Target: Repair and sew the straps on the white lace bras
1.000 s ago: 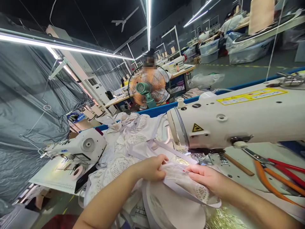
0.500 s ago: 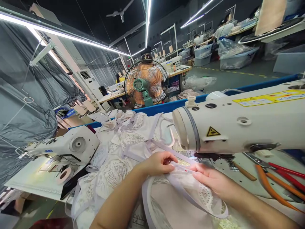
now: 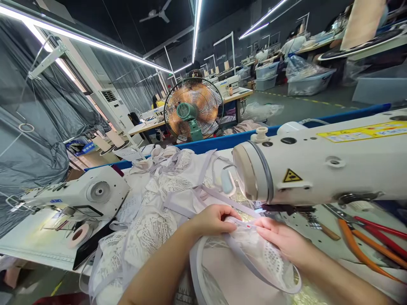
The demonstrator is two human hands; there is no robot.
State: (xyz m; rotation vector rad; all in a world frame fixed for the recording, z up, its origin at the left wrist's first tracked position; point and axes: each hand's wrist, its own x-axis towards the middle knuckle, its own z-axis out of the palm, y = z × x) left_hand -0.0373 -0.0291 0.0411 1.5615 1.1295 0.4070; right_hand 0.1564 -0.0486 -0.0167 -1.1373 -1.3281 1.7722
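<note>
Both hands pinch the pale lilac-edged band of a white lace bra (image 3: 244, 245) just in front of the sewing machine head (image 3: 254, 173). My left hand (image 3: 219, 220) is closed on the band, thumb and fingers pressed together. Close beside it on the right, my right hand (image 3: 276, 233) grips the same edge with thumb and fingertips. A small red mark (image 3: 248, 226) shows on the fabric between them. Below, a lace part and a loop of trim hang down by the right wrist. The needle area is hidden behind the machine head and fabric.
A heap of white lace pieces (image 3: 152, 233) covers the table to the left. On the right lie orange-handled scissors (image 3: 356, 245), a red-handled tool (image 3: 381, 228) and a small brush (image 3: 313, 220). A second sewing machine (image 3: 92, 190) stands left; a fan (image 3: 193, 110) stands beyond the blue edge (image 3: 222, 142).
My left hand has shifted slightly right, nearer to my right hand along the band. Both hands keep their pinch. The whole view has turned a little.
</note>
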